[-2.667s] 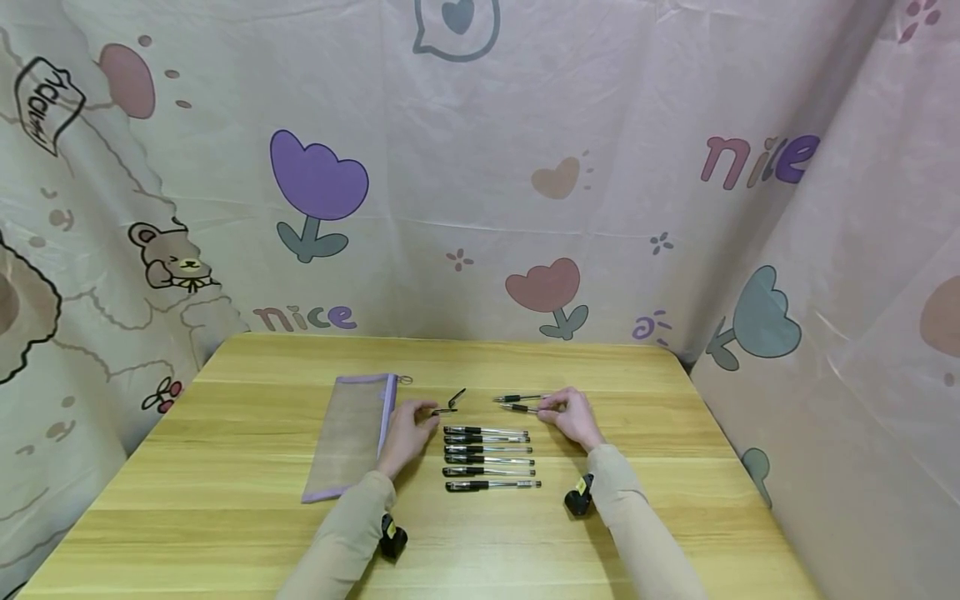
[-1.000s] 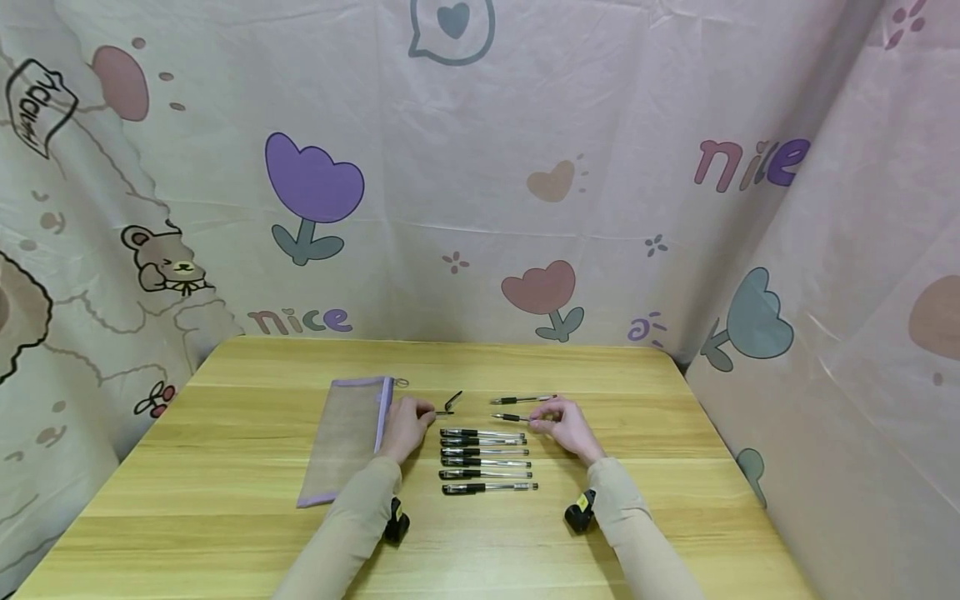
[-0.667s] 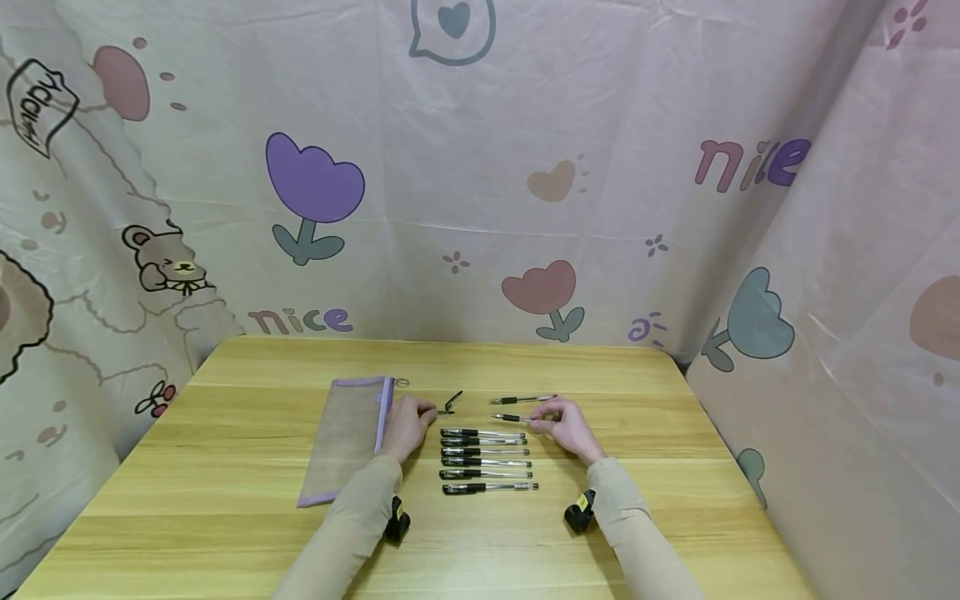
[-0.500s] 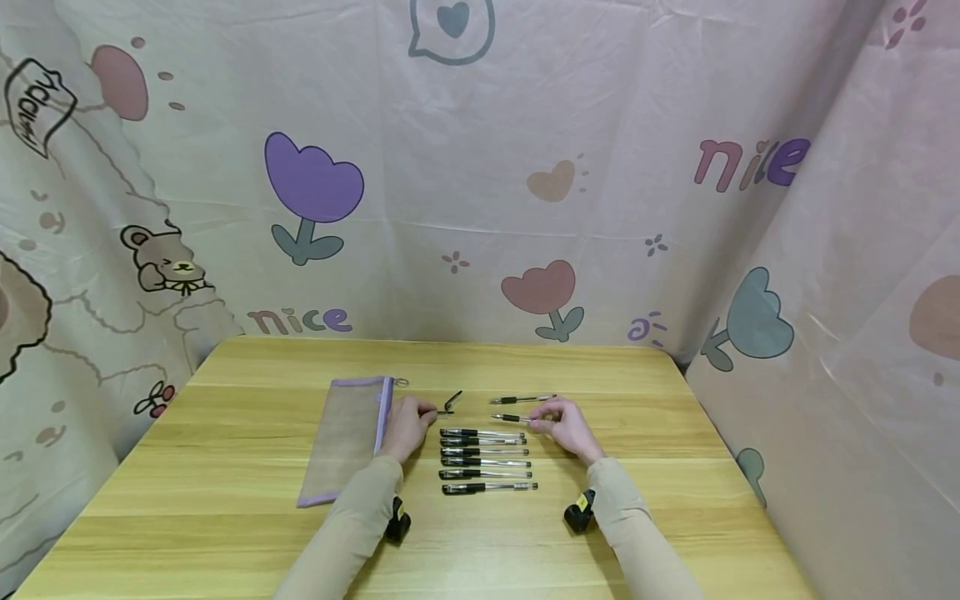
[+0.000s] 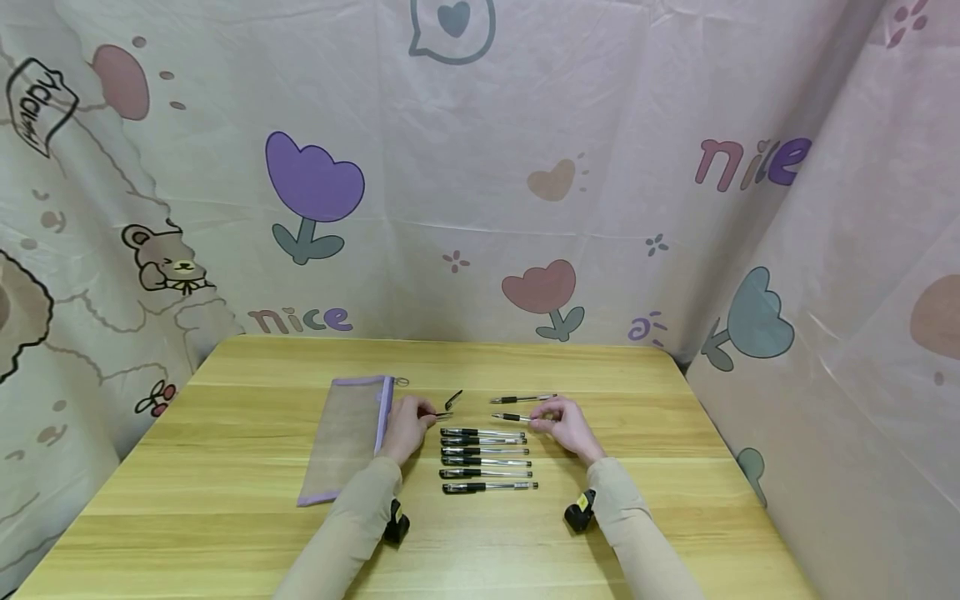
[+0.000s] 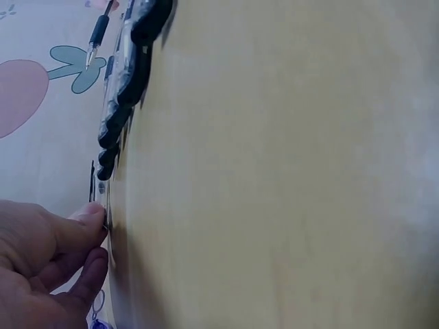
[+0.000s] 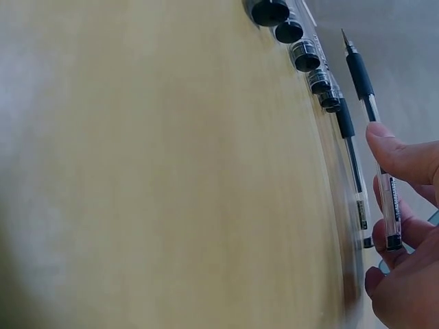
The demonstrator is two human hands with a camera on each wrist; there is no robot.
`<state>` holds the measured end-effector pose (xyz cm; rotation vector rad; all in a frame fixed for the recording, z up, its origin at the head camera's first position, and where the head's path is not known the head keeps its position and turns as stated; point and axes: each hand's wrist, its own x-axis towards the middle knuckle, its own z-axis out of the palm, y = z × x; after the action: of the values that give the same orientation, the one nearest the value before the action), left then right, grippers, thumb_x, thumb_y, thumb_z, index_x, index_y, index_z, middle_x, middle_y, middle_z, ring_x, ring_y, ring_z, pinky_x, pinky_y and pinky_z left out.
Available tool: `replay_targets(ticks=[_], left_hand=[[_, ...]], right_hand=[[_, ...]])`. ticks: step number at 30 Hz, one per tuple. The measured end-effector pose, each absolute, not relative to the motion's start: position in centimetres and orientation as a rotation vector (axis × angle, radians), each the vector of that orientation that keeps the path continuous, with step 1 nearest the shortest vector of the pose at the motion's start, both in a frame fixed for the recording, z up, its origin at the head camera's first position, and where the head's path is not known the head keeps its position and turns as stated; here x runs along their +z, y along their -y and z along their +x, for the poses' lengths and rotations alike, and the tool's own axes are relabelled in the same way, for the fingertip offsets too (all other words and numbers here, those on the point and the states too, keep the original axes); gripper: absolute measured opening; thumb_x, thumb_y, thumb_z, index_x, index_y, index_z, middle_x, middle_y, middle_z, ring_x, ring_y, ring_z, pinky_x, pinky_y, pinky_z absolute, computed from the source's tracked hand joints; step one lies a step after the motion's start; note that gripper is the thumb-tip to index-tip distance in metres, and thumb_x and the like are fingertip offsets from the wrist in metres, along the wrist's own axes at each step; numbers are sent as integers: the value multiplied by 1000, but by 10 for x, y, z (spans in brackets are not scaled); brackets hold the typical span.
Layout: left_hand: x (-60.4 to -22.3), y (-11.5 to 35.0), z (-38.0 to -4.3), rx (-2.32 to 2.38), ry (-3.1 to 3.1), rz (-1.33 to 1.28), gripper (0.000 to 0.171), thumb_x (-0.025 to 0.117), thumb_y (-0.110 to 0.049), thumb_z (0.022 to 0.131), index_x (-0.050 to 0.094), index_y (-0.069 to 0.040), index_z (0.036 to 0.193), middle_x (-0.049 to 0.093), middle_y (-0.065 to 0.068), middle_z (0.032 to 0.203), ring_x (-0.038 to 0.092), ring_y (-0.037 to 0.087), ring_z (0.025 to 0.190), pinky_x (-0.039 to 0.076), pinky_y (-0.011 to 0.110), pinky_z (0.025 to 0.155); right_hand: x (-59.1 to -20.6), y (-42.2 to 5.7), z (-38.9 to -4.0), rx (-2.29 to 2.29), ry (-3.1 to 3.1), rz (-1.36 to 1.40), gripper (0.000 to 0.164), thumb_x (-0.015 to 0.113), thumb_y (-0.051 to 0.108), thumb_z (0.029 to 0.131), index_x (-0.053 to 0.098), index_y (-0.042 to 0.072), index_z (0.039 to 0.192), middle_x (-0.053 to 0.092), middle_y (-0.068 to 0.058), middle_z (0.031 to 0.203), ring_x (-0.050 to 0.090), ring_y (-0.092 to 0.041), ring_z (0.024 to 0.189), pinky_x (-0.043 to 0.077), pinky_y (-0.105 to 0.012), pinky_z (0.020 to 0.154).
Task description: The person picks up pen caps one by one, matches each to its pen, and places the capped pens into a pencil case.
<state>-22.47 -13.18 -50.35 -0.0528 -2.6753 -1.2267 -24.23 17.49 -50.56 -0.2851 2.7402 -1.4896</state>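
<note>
In the head view my left hand (image 5: 406,428) pinches a small dark pen cap (image 5: 446,415) between thumb and fingertips. A second black cap (image 5: 453,400) lies just beyond it. My right hand (image 5: 567,427) holds an uncapped gel pen (image 5: 512,417) by its rear barrel, with the tip pointing left toward the caps. The right wrist view shows that pen's black grip (image 7: 360,77) and bare metal tip, with the thumb across the clear barrel. Another uncapped pen (image 5: 517,400) lies behind the held one. In the left wrist view, the fingers (image 6: 86,229) mostly hide the held cap.
Several capped black gel pens (image 5: 486,462) lie in a row between my forearms, caps to the left. A mesh zip pouch (image 5: 341,446) with purple edging lies flat beside my left hand. A patterned curtain (image 5: 450,167) hangs behind the wooden table (image 5: 187,500).
My right hand has drawn its pen toward me, apart from the other uncapped pen. In the last half second, my left hand's cap has shifted slightly away from the other cap.
</note>
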Motion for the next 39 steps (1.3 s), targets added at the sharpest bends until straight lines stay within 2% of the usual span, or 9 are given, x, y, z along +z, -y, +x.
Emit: replay_targets(ticks=[7, 11, 15, 21, 28, 34, 39], left_hand=[[-500, 133, -220, -1273, 2678, -16, 9, 65, -3, 95, 73, -1, 96, 73, 12, 91, 66, 25, 87, 54, 40, 81], [-497, 134, -216, -1317, 2670, 9, 8, 65, -5, 95, 71, -2, 97, 72, 11, 89, 63, 21, 82, 50, 34, 74], [-496, 135, -212, -1388, 2618, 4, 7, 67, -5, 94, 71, -1, 98, 73, 12, 91, 66, 22, 82, 52, 34, 75], [-496, 133, -210, -1531, 2533, -77, 17, 72, 1, 88, 74, 1, 105, 76, 17, 103, 72, 27, 93, 60, 36, 86], [-497, 130, -208, -1679, 2433, -214, 23, 73, 7, 85, 74, 5, 108, 75, 24, 104, 74, 29, 92, 61, 24, 81], [-495, 127, -207, -1813, 2377, -284, 23, 72, 8, 86, 72, 9, 109, 73, 29, 105, 75, 33, 93, 61, 25, 82], [-493, 125, -206, -1854, 2397, -310, 24, 72, 6, 86, 72, 9, 111, 74, 27, 106, 75, 34, 94, 61, 22, 82]], right_hand=[[-504, -173, -242, -1495, -2736, -285, 10, 78, 6, 84, 78, 10, 93, 66, -9, 113, 56, -22, 105, 44, -30, 87], [-503, -173, -241, -1510, -2717, -300, 11, 76, 6, 85, 77, 9, 95, 65, -9, 115, 58, -26, 111, 49, -41, 98], [-501, -172, -240, -1538, -2689, -312, 12, 75, 6, 86, 76, 8, 98, 68, -11, 117, 62, -29, 112, 50, -51, 102], [-497, -169, -239, -1517, -2702, -326, 14, 74, 8, 88, 75, 9, 102, 73, -8, 110, 64, -21, 101, 52, -37, 91], [-492, -163, -237, -1515, -2740, -420, 14, 73, 7, 89, 75, 6, 103, 75, -10, 102, 64, -14, 90, 53, -29, 83], [-487, -157, -234, -1519, -2764, -442, 12, 73, 8, 90, 76, 6, 101, 76, -9, 97, 64, -11, 85, 52, -22, 78], [-484, -153, -232, -1519, -2766, -445, 12, 73, 6, 90, 77, 6, 101, 77, -10, 97, 65, -12, 85, 53, -22, 77]])
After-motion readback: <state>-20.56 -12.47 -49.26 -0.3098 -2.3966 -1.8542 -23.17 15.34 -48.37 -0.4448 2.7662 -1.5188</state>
